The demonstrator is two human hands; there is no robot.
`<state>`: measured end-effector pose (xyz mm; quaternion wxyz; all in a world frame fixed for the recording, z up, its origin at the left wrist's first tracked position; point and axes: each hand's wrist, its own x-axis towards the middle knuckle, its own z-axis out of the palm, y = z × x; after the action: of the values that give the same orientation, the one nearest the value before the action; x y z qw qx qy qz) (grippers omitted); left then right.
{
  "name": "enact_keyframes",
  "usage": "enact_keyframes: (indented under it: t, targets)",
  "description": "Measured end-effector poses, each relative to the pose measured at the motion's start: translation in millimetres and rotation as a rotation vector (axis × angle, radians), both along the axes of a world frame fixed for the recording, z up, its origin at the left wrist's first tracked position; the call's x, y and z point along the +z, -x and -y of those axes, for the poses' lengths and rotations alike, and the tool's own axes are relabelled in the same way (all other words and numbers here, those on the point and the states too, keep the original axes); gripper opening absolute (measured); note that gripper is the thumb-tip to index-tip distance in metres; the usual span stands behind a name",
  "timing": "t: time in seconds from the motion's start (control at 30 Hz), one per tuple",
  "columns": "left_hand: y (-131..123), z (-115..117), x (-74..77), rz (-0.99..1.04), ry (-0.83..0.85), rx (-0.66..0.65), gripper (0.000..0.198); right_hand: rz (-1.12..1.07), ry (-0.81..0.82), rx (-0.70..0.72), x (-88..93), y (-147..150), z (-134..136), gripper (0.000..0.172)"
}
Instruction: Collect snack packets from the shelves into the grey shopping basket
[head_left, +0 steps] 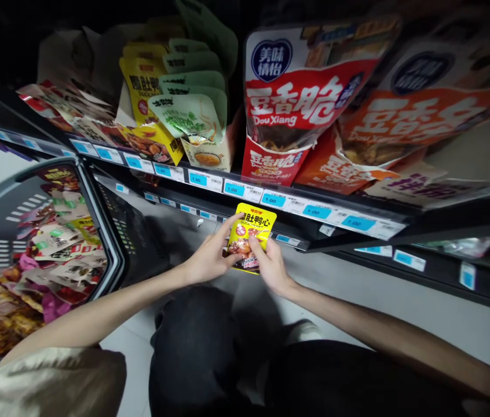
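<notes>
Between both hands, over my knees and below the shelf edge, is a small yellow snack packet (259,221) with dark lettering and a food picture. My left hand (211,253) grips its left side, thumb on the front near the bottom. Its right edge is in my right hand (271,267), with the thumb pressed on the front. The packet's face is turned up toward me, and its lower corners are partly covered by fingers. Similar yellow packets (141,81) stand in a display box on the shelf, left of a row of green packets (188,116).
A grey shopping basket (112,246) at the left holds many snack packets. Larger red bags (297,87) and orange bags (419,116) fill the shelf at right. Price labels (236,189) line the shelf edge, which juts out just above my hands. Lower shelves run beneath it.
</notes>
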<state>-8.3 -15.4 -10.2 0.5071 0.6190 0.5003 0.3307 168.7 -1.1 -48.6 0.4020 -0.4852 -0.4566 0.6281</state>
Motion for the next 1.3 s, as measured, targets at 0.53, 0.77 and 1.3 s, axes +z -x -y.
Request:
enact_keyframes:
  t: [0.53,0.77,1.3]
  targets:
    - [-2,-1,1.7,0.001,0.017,0.128,0.064,0.032,-0.230,0.162,2.1,-8,6,0.042]
    - [-3,-9,6.6,0.436,0.369,0.311,0.043,0.064,-0.389,0.131,2.6,-2,8,0.022]
    - [-3,-2,7.7,-0.145,-0.174,0.252,0.046,-0.016,-0.050,0.069,-9.0,-2,7,0.049]
